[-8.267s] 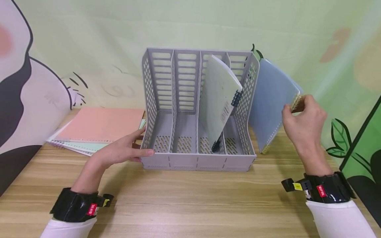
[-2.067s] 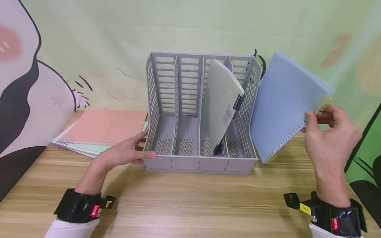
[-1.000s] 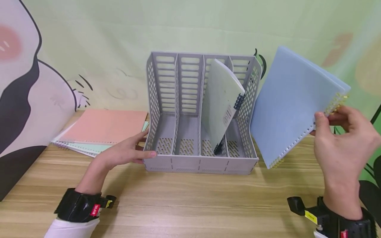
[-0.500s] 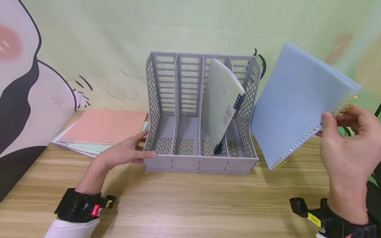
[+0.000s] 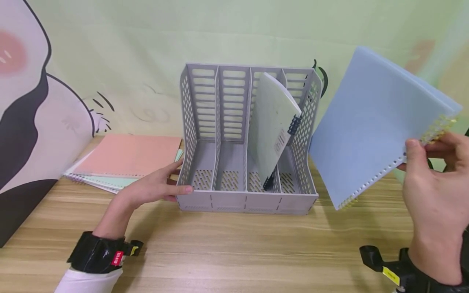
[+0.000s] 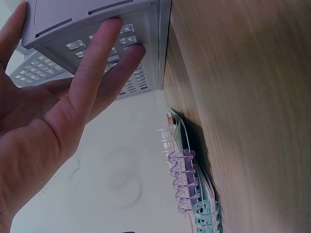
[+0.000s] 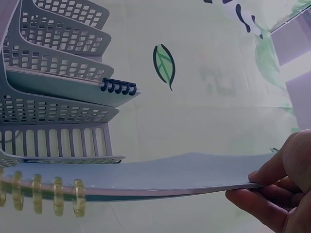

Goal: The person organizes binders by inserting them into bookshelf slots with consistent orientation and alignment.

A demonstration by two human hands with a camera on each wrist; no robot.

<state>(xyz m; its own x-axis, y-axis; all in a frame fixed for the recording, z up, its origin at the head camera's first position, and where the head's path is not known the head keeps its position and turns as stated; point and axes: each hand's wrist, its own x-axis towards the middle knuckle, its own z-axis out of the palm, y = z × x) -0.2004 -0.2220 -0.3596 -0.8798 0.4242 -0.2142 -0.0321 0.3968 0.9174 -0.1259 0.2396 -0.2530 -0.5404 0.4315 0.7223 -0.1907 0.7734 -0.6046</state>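
A blue spiral notebook (image 5: 381, 122) with yellow rings is pinched between thumb and fingers of my right hand (image 5: 439, 191) at its spine edge. It tilts beside the right outer wall of a grey file organizer (image 5: 245, 202) with several upright compartments. A pale green notebook (image 5: 269, 130) with dark rings stands leaning in the organizer's third compartment from the left. At the organizer's front left corner rests my left hand (image 5: 154, 187), thumb at the front rim. The left wrist view shows its straight fingers (image 6: 95, 63) lying along the perforated side wall.
Left of the organizer lies a fanned stack of spiral notebooks, with a pink notebook (image 5: 130, 156) on top and a mint notebook (image 5: 106, 180) beneath. Wooden table (image 5: 227, 252) extends in front. A printed cloth backdrop (image 5: 146, 40) hangs right behind the organizer.
My right hand has drawn the blue notebook rightward, away from the organizer's side, turning its broad cover more toward me. My left hand keeps its place at the front left corner.
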